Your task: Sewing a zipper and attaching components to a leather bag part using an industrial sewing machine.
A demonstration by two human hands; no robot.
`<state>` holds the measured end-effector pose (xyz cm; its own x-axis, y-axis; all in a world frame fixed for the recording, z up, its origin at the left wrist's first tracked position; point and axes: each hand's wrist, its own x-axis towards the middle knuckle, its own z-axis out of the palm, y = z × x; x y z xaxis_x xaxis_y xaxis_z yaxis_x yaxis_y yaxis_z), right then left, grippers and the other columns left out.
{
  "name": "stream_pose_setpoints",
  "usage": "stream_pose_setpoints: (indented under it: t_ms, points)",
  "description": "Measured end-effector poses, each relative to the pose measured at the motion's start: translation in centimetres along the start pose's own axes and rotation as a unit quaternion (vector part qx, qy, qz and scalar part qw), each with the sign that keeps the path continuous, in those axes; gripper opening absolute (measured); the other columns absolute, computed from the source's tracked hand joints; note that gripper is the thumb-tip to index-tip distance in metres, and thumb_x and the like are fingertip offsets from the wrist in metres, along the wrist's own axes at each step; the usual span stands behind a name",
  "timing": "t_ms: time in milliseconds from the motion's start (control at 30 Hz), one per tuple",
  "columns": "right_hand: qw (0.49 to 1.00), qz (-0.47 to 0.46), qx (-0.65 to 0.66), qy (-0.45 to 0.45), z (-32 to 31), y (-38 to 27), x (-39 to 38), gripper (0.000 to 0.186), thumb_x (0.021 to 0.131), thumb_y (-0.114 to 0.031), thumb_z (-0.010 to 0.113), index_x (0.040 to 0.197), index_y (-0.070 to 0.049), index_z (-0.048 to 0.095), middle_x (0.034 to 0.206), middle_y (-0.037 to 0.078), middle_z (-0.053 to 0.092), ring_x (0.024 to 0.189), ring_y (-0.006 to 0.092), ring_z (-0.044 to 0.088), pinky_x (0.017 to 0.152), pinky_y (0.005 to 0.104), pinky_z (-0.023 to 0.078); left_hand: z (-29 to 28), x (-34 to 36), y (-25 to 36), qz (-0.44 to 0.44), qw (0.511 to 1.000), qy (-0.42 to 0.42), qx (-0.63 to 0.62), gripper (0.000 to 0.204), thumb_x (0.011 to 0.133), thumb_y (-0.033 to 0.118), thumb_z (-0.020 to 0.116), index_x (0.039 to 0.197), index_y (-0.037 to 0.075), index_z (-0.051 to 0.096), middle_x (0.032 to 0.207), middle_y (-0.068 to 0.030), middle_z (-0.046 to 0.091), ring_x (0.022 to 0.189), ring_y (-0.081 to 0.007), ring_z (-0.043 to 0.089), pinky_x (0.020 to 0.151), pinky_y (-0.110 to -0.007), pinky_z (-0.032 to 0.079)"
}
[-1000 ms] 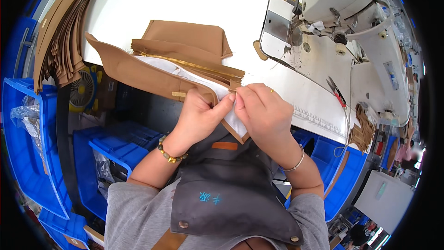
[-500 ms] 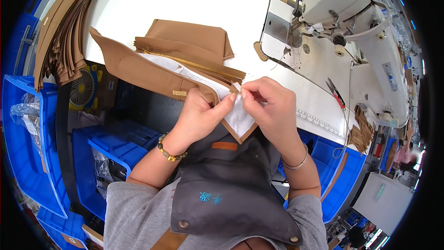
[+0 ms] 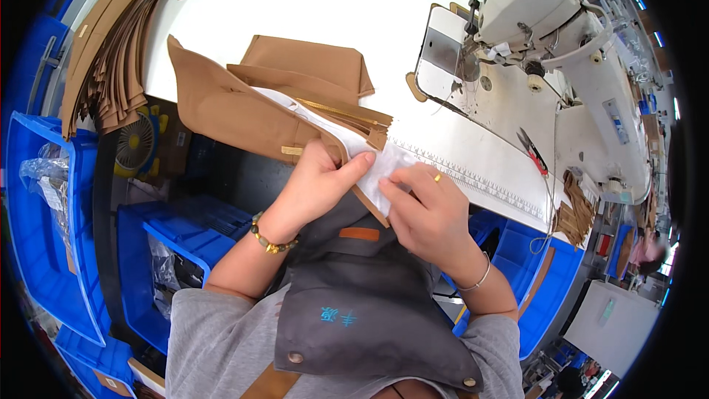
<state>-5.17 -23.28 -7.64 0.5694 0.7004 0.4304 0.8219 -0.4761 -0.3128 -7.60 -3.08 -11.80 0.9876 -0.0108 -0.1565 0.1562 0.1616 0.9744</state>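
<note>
A brown fabric piece [image 3: 244, 114] with a white lining [image 3: 378, 162] and a gold zipper [image 3: 332, 109] lies partly over the table edge in front of me. My left hand [image 3: 321, 188] is closed on its brown edge, the thumb lying on top of the lining. To its right, my right hand [image 3: 428, 210] has its fingers bent and pressed at the lining near the lower corner; a ring is on one finger. The frayed end of the zipper tape sits just above both hands. Part of the corner is hidden behind the right fingers.
A white sewing machine [image 3: 532, 4] stands at the right of the white table [image 3: 384, 0]. Red-handled scissors [image 3: 533, 152] and brown scraps [image 3: 574, 210] lie nearby. Stacked brown panels [image 3: 111, 66] hang at left, above a yellow fan [image 3: 136, 144]. Blue bins [image 3: 81, 292] flank me.
My right hand has moved down from the zipper end to the lining's lower part. The fabric's far left end has shifted slightly right; the left hand keeps its hold.
</note>
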Motion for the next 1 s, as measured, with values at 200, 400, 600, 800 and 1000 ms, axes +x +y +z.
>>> stream_pose_setpoints:
  t_ms: [200, 400, 600, 800, 1000]
  points:
    - [0.99, 0.076, 0.005, 0.116, -2.0, 3.0, -2.5, 0.024, 0.093, -0.006, 0.067, 0.116, 0.001, 0.071, 0.114, 0.019, 0.07, 0.102, 0.0369, 0.068, 0.092, 0.0452, 0.055, -2.4, -2.0, 3.8, -0.003, 0.988, 0.059, 0.143, 0.024, 0.1, 0.018, 0.072, 0.099, -0.005, 0.074, 0.088, 0.0021, 0.072, 0.081, -0.0041, 0.061, 0.068, -0.025, 0.051]
    - [0.964, 0.187, 0.021, 0.187, -2.2, 8.3, -4.1, 0.026, 0.105, -0.009, 0.057, 0.123, 0.006, 0.069, 0.125, 0.019, 0.066, 0.117, 0.031, 0.062, 0.105, 0.0396, 0.046, -8.5, -12.7, 10.3, 0.31, 0.848, 0.429, -0.011, 0.031, 0.101, 0.024, 0.067, 0.088, -0.003, 0.069, 0.077, -0.0019, 0.065, 0.067, -0.0089, 0.056, 0.057, -0.028, 0.045]
    - [0.955, 0.205, 0.046, 0.208, -1.7, 9.7, -4.6, 0.025, 0.106, -0.01, 0.057, 0.123, 0.005, 0.069, 0.127, 0.016, 0.064, 0.12, 0.0289, 0.061, 0.107, 0.0393, 0.045, -21.2, -25.0, 20.2, 0.359, 0.742, 0.494, 0.278, 0.041, 0.107, 0.03, 0.056, 0.121, -0.007, 0.065, 0.1, -0.0163, 0.074, 0.077, -0.0221, 0.071, 0.072, -0.033, 0.06]
    - [0.957, 0.202, 0.057, 0.2, -2.0, 9.3, -4.4, 0.023, 0.105, -0.007, 0.058, 0.12, 0.006, 0.069, 0.123, 0.016, 0.064, 0.116, 0.0294, 0.061, 0.106, 0.0395, 0.045, -35.9, -25.7, 23.7, -0.019, 0.785, 0.602, 0.144, 0.099, 0.093, 0.089, 0.031, 0.12, 0.002, 0.07, 0.106, -0.0115, 0.077, 0.079, -0.017, 0.073, 0.072, -0.028, 0.056]
    - [0.964, 0.21, 0.044, 0.157, -2.2, 9.2, -4.8, 0.02, 0.103, -0.004, 0.059, 0.114, 0.008, 0.069, 0.121, 0.018, 0.063, 0.113, 0.0314, 0.062, 0.104, 0.0409, 0.046, -35.3, -23.2, 12.8, -0.128, 0.729, 0.509, 0.44, 0.065, 0.093, 0.062, 0.07, 0.113, 0.0, 0.077, 0.106, -0.01, 0.078, 0.086, -0.0151, 0.07, 0.076, -0.029, 0.054]
